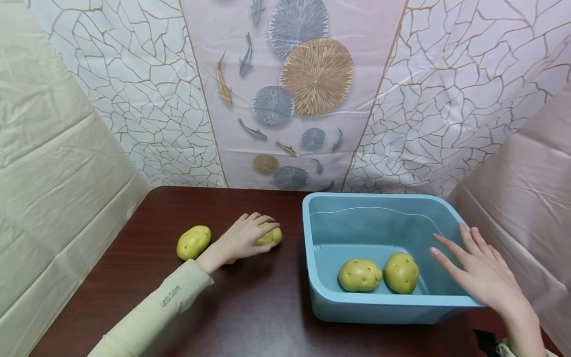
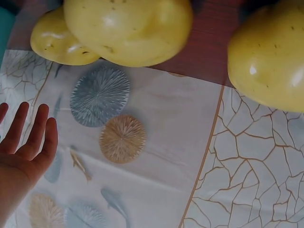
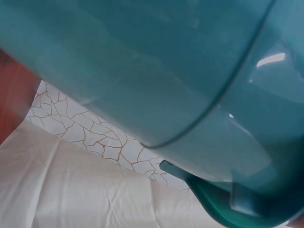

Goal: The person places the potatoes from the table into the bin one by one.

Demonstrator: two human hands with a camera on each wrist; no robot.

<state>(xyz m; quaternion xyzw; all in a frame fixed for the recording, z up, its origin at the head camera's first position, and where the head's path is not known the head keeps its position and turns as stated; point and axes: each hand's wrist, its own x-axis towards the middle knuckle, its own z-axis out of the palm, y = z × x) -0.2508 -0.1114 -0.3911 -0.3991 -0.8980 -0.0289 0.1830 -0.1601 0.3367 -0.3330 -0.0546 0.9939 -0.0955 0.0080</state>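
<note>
My left hand (image 1: 245,235) reaches over the farthest of three yellow potatoes on the table, its fingers spread above that potato (image 1: 273,237). In the left wrist view, the left hand (image 2: 26,152) has fairly straight fingers, with a gap between them and the potato (image 2: 59,42). A second potato (image 1: 230,261) is mostly hidden under the wrist, and a third potato (image 1: 194,242) lies to its left. My right hand (image 1: 484,270), fingers extended, is over the right side of a blue plastic bin (image 1: 370,310); whether it touches the rim is unclear.
Inside the bin lie two more potatoes, one on the left (image 1: 360,274) and one on the right (image 1: 401,272). The bin stands on the right part of the dark reddish-brown table (image 1: 250,317). Patterned cloth (image 1: 379,148) hangs behind, with plain cloth at both sides.
</note>
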